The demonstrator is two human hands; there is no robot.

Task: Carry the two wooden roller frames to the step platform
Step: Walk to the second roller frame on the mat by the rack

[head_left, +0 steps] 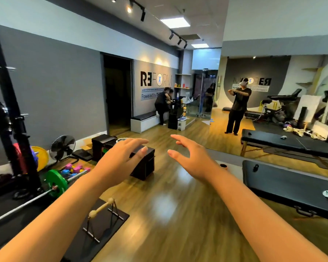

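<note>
Both my arms reach forward over the wooden floor. My left hand (121, 157) and my right hand (190, 157) are raised at mid-frame, fingers spread and relaxed, holding nothing. One wooden roller frame (102, 216), a pale wooden bar on thin metal legs, stands on a black mat (95, 241) at the lower left, below my left forearm. A second frame is not visible; my left arm hides part of the mat. A black stepped box platform (144, 165) sits on the floor just beyond my left hand, with another black box (102, 143) behind it.
A barbell with a green plate (56, 181), pink dumbbells (74, 168) and a floor fan (62, 147) lie at the left by a black rack (6, 110). A black massage table (290, 184) stands right, against a wall mirror. People stand at a far counter.
</note>
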